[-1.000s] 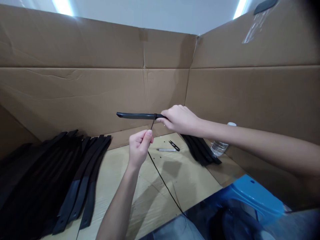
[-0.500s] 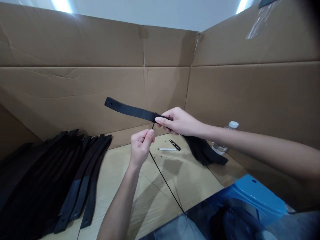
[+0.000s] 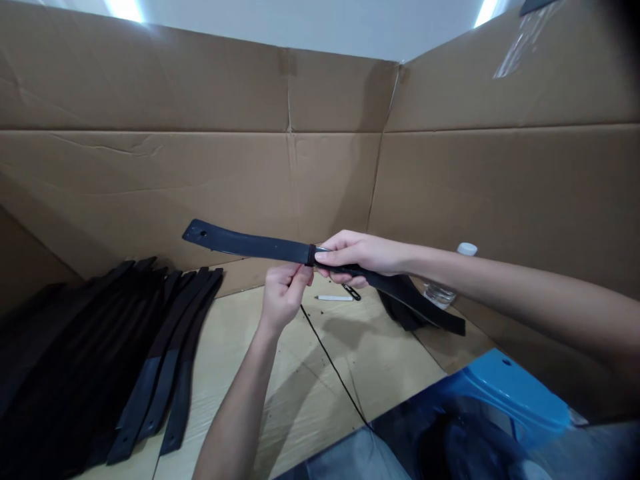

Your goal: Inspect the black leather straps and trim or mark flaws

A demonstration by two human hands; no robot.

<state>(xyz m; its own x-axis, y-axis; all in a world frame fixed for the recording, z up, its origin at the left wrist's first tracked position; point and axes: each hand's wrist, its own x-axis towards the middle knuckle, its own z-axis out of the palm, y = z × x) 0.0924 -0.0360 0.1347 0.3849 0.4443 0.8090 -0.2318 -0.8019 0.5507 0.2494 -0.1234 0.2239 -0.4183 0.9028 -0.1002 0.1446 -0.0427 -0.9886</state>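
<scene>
My right hand [image 3: 355, 257] is closed around the middle of a long, curved black strip [image 3: 250, 244] with a hole near its far left end. A narrow band of dark cord is wound round the strip just left of my right thumb. Pinched in the fingers of my left hand [image 3: 285, 293], right below that band, is a black cord [image 3: 333, 363]. Its tail runs down to the front edge of the table. The strip's right part slopes down past my right wrist, over other black strips [image 3: 397, 310] lying there.
Many similar black strips [image 3: 175, 400] are piled on the left. A white pen [image 3: 334, 298] and black thread snips [image 3: 351, 292], partly covered, lie behind my hands. A clear bottle [image 3: 440, 293] and a blue plastic piece [image 3: 520, 387] are at right. Cardboard walls [image 3: 200, 173] enclose the table.
The strip has been turned and lowered at its left end, so its right part now shows beyond my right hand. My left hand has come closer to the wound band.
</scene>
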